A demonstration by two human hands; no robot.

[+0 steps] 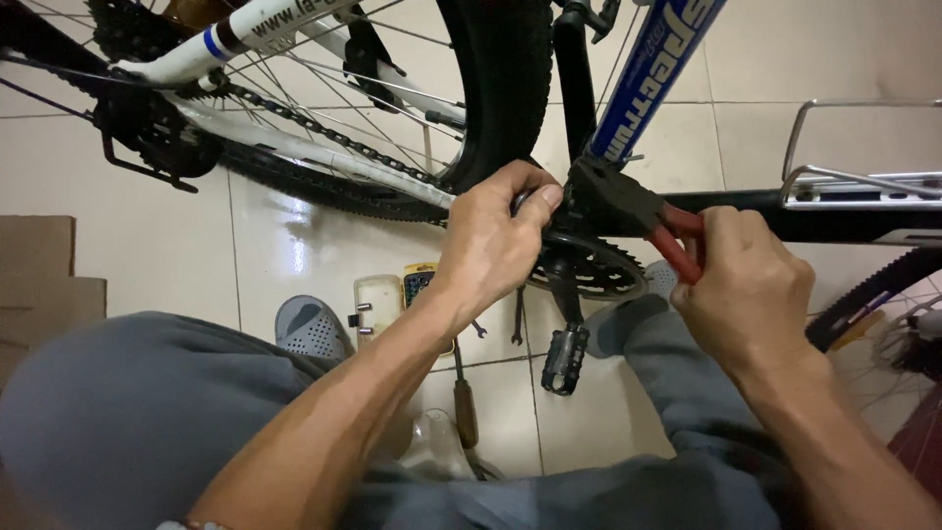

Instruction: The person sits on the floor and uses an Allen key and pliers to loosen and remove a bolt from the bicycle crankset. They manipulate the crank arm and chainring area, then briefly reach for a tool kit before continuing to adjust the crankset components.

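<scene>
Pliers with red handles sit clamped in your right hand, fingers closed round the handles, the dark jaws biting at the bicycle's bottom bracket where the blue frame tube meets the black one. Your left hand presses against the same joint from the other side, thumb and fingers pinched on a small dark part you can barely make out. Just below, the chainring and crank hang down to a black pedal. Behind your left hand stands the rear wheel with its chain. On the tiled floor lie small spanners and a grey clog.
</scene>
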